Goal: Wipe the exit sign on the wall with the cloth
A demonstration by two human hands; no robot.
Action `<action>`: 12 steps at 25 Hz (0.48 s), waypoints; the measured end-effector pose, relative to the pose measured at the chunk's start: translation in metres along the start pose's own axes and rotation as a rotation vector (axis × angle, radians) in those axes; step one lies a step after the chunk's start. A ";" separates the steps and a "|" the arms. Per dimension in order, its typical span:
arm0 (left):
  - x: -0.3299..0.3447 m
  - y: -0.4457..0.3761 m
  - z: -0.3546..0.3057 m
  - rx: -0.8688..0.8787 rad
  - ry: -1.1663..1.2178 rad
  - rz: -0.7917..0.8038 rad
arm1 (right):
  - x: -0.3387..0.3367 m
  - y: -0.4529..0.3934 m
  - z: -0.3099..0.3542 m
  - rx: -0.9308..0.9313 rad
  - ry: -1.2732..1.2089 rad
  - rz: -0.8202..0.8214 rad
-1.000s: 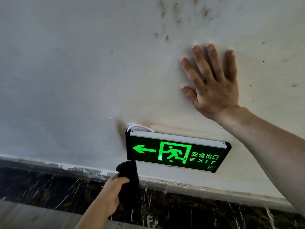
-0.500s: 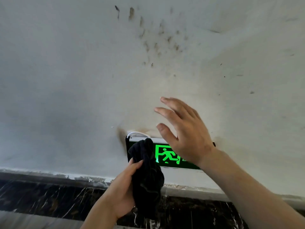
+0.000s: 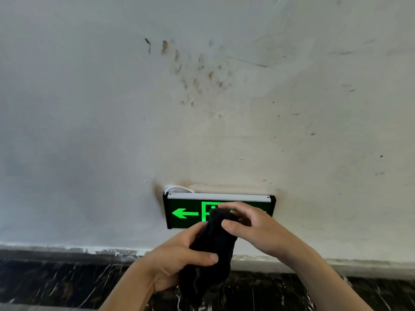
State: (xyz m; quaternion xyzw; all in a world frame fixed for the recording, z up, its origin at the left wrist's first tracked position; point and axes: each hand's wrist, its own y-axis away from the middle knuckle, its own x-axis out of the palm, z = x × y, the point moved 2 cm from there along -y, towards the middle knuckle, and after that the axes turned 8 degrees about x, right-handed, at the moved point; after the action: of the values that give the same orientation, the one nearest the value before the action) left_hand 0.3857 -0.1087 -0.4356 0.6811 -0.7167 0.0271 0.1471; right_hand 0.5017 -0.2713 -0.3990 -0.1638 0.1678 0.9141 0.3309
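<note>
The right hand (image 3: 251, 230) is no longer resting flat on the wall (image 3: 89, 108); over the last second it has been coming down to join the left hand (image 3: 179, 259) at the cloth (image 3: 211, 250). Both hands are now grasping the dark cloth in front of the sign (image 3: 182, 213): the left is clenching its lower bulk, thumb across the front, while the right is pinching the top end. The cloth is bunching low against the sign's middle (whether it is actually touching the lit face is hard to tell). The sign is hanging on the wall just above the dark skirting (image 3: 56, 277), its arrow still uncovered. This looks like regripping or spreading the cloth, so wiping is probably only just beginning.
</note>
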 end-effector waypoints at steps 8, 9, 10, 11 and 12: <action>-0.013 -0.002 0.002 -0.010 0.229 -0.063 | -0.002 0.001 -0.016 0.070 -0.453 -0.122; -0.013 -0.002 0.004 -0.003 0.253 -0.062 | -0.003 0.000 -0.019 0.093 -0.519 -0.159; -0.013 -0.002 0.005 0.011 0.272 -0.064 | -0.004 0.000 -0.022 0.107 -0.568 -0.193; -0.014 -0.003 0.006 0.031 0.300 -0.069 | -0.005 0.001 -0.024 0.114 -0.607 -0.221; -0.014 -0.005 0.007 0.056 0.340 -0.078 | -0.005 0.002 -0.026 0.115 -0.642 -0.248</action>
State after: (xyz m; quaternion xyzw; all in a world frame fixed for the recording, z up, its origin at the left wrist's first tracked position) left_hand 0.3903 -0.0971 -0.4463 0.6979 -0.6534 0.1562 0.2482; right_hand 0.5091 -0.2858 -0.4196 0.1318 0.0854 0.8608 0.4841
